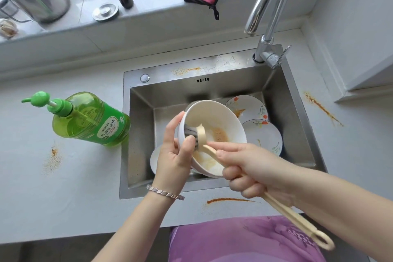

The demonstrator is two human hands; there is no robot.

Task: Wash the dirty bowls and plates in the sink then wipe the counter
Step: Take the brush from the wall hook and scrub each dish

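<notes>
Early stage: above the sink (138, 134), left hand (173, 155) fingers grip a stained bowl (214, 132), right hand (253, 168) fingers clasp the brush (200, 134); plates (248, 108) and surface (63, 187) remain dirty.

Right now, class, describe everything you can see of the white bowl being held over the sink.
The white bowl is round, deep and smooth, ceramic by its look. Brownish residue smears its inside bottom and lower wall. It is tilted, its opening facing up toward the camera, above the sink. The left hand grips its rim, thumb inside. The cream-handled brush, held by the right hand, has its grey head pressed against the inner wall.
</notes>
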